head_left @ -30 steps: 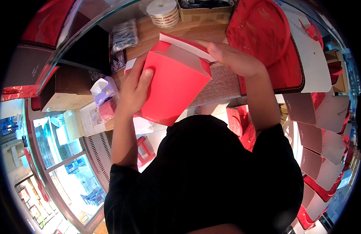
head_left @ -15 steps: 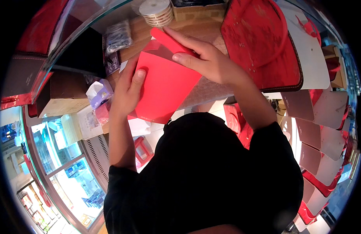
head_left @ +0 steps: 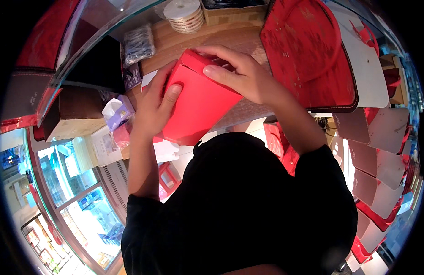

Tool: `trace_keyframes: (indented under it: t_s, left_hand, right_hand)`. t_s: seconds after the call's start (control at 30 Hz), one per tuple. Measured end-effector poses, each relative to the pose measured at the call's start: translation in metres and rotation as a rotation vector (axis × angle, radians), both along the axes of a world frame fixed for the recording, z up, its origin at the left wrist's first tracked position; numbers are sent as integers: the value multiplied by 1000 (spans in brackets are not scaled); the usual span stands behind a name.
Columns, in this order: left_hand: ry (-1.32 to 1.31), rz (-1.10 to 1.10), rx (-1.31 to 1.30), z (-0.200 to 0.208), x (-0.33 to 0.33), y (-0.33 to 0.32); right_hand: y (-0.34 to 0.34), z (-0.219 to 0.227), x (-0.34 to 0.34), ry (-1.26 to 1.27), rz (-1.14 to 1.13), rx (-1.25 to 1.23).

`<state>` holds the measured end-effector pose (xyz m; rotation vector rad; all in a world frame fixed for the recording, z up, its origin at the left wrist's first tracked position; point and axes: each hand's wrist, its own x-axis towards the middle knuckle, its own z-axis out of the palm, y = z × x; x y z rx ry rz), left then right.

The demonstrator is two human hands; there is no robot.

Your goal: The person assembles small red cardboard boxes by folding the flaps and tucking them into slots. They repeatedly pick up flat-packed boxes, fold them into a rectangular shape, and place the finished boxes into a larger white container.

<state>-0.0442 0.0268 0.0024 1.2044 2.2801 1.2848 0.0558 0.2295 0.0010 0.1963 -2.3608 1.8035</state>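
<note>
A plain red cardboard box is held tilted between both hands above the wooden counter. My left hand wraps its left side, the thumb lying on the front face. At the upper right, my right hand grips the end flap, with the thumb on the front edge and the fingers over the top. The flap lies almost flat over the box's end, with a thin gap along its edge. Parts of the fingers on both hands are hidden behind the box.
Behind the box is a wooden counter with ribbon rolls, a cardboard carton and a plastic-wrapped pack. A large red bag stands at the right. A purple tissue box sits on the left.
The end flap, raised before, is folded down over the box's opening. My right hand has moved slightly down with it, and the box is turned a little.
</note>
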Motion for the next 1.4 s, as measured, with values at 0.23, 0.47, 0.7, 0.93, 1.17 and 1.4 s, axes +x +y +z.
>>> trace_keyframes:
  t_s: [0.23,0.47,0.7,0.93,1.17,1.4]
  left_hand:
    - [23,18,-29,1,-1,-5]
    - [44,48,-12,-3,-1,-23]
    - [8,69,-42,-6,11,-49]
    - [-15,-151,282,-3,30,-63]
    - [216,-165,461,2,43,-59]
    - [433,-127,631,22,82,-28]
  right_hand:
    - [-7,2,-3,10,7,44]
    - [-31,8,7,52,36,209]
    - [-67,7,14,120,-15,411]
    - [-88,12,37,159,-78,417]
    - [-97,18,79,208,-352,447]
    - [-71,21,133,395,-557,504]
